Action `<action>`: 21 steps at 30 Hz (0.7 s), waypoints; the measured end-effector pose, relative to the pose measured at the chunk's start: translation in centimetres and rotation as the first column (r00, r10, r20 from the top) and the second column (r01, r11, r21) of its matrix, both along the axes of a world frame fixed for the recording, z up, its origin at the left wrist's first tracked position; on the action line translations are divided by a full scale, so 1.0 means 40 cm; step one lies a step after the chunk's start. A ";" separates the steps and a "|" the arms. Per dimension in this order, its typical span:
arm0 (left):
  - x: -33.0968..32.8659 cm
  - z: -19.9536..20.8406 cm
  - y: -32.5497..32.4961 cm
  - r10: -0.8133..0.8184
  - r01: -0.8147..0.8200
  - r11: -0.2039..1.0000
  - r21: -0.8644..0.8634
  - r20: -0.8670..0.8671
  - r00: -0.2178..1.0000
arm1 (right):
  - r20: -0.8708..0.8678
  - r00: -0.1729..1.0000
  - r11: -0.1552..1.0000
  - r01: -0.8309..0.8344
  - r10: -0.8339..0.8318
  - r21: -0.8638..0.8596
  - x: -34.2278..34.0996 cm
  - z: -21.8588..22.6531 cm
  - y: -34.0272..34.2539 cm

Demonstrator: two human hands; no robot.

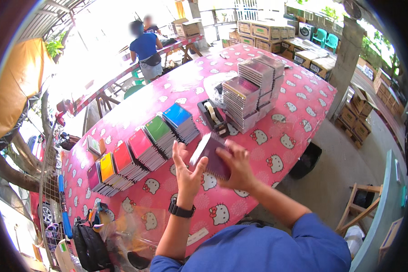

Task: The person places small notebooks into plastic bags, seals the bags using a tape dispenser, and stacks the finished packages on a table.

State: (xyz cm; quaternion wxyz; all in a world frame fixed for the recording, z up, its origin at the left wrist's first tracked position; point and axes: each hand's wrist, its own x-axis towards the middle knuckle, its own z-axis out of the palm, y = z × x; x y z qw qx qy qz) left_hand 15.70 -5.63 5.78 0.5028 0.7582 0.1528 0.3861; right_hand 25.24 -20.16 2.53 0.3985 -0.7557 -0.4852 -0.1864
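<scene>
Above the worktop's near side, a dark notebook between two hands

The right hand grips the notebook's right side, fingers over the cover; the left hand is open, fingers spread, its thumb at the other side, whether touching I cannot tell. Judged by eye, the notebook should be light, with a fairly stiff cover and loose leaves that could fan if held by one corner. Its smooth cover may slip; the spiral spine, facing the body, could snag or bend. Best taken by the spine and the leaf edge opposite, pressed flat.

Printed pink cloth covers the worktop, probably slick. Coloured notebook stacks run toward its left edge; taller stacks stand nearer the right edge, a tape dispenser just beside them. Beyond the far edge are another person, a second table and piled cardboard boxes.
</scene>
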 end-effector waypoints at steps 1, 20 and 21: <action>0.006 0.031 -0.020 0.031 -0.025 0.985 0.172 -0.037 0.999 | 0.042 0.998 0.999 0.050 -0.051 0.007 0.076 0.036 -0.009; -0.425 -0.297 -0.151 0.784 -0.767 0.612 0.194 -0.274 0.556 | 0.489 0.847 0.976 0.146 -0.209 0.163 0.622 0.155 0.119; -0.432 -0.295 -0.149 0.808 -0.788 0.582 0.200 -0.253 0.533 | 0.452 0.878 0.965 0.039 -0.157 0.259 0.568 0.134 0.114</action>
